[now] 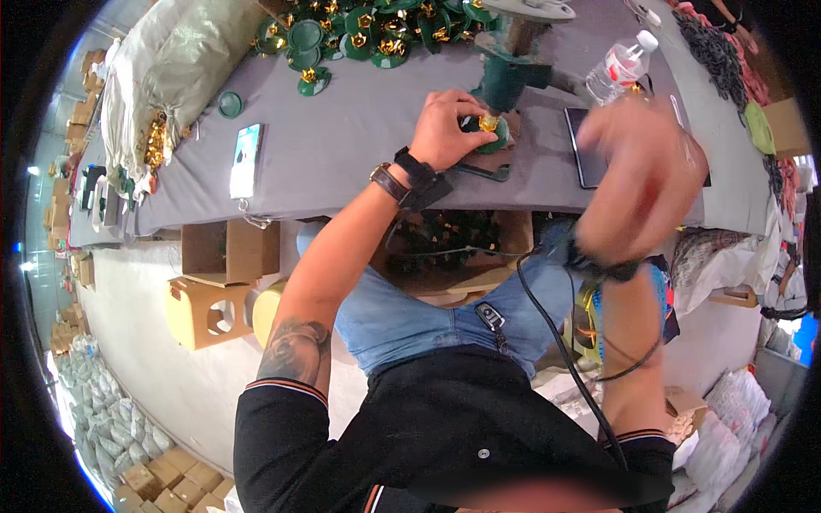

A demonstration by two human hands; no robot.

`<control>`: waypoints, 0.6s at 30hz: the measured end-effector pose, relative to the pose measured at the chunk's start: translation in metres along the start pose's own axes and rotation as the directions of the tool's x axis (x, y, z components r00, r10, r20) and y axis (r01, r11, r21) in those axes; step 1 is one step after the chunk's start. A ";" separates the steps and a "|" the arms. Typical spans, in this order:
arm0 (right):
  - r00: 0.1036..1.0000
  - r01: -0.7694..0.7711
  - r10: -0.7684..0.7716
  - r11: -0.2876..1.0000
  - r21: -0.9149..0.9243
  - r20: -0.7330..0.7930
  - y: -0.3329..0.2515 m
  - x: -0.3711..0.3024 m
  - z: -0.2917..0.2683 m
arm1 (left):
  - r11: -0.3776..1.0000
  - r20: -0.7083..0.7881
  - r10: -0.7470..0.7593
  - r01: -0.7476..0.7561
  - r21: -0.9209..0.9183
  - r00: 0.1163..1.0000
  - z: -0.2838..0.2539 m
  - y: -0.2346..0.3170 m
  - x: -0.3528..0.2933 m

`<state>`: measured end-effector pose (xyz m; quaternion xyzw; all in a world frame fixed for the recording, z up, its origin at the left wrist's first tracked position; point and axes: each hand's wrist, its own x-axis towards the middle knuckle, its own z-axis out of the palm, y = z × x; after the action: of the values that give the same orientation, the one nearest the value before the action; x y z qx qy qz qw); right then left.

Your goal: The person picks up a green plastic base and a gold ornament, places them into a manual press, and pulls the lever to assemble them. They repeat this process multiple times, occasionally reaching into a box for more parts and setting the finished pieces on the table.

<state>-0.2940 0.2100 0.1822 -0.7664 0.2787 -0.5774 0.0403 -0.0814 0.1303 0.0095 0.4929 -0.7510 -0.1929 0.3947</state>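
A dark green hand press (pixel 505 81) stands at the far middle of the table. Under its ram sits a green disc (pixel 494 139) with a gold piece on top. My left hand (pixel 445 130) pinches this disc at its edge between thumb and fingers. Smeared by motion, my right hand (pixel 646 162) hovers to the right of the press, above a dark tablet-like slab (pixel 586 158). The end of the press's lever (pixel 564 83) runs toward that hand; whether they touch is hidden.
Many green discs with gold pieces (pixel 389 43) are heaped at the back. A lone green disc (pixel 229 104) and a phone (pixel 246 162) lie left, beside a big pale sack (pixel 175 68). A bottle (pixel 623 68) stands right. Below the table edge is a filled cardboard box (pixel 513 235).
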 end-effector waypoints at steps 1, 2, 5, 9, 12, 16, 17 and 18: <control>0.964 0.263 -0.263 0.965 -0.019 -0.037 0.005 -0.046 0.005 | 0.999 0.012 0.027 -0.026 -0.021 1.000 0.006 0.005 0.006; 0.955 0.287 -0.287 0.958 0.011 0.069 0.014 -0.112 0.010 | 0.999 0.017 0.041 -0.040 -0.023 0.999 0.006 0.005 0.007; 0.976 0.181 -0.156 0.969 -0.167 0.152 0.021 -0.140 0.010 | 0.997 0.018 0.077 -0.076 -0.026 0.997 0.009 0.005 0.006; 0.917 0.188 -0.199 0.980 0.064 0.345 -0.006 -0.039 -0.015 | 0.994 0.006 0.107 -0.107 -0.003 0.994 -0.002 0.002 0.011; 0.978 -0.207 0.208 0.968 0.138 0.012 -0.001 0.056 -0.004 | 0.990 -0.031 0.141 -0.141 0.017 0.989 -0.004 -0.009 -0.002; 0.799 -0.569 0.600 0.774 0.278 -0.033 0.060 0.147 0.004 | 0.995 -0.075 0.103 -0.104 -0.011 0.992 -0.005 -0.001 0.002; 0.803 -0.561 0.595 0.775 0.290 -0.035 0.063 0.148 0.003 | 0.998 -0.036 -0.031 0.029 -0.051 0.999 -0.013 -0.002 -0.003; 0.793 -0.578 0.609 0.762 0.292 -0.019 0.071 0.148 0.002 | 0.982 0.000 -0.169 0.168 -0.080 0.986 -0.024 -0.005 -0.010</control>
<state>-0.2926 0.0801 0.2817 -0.5916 0.4272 -0.6095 0.3098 -0.0573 0.1396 0.0166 0.5392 -0.6969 -0.2538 0.3990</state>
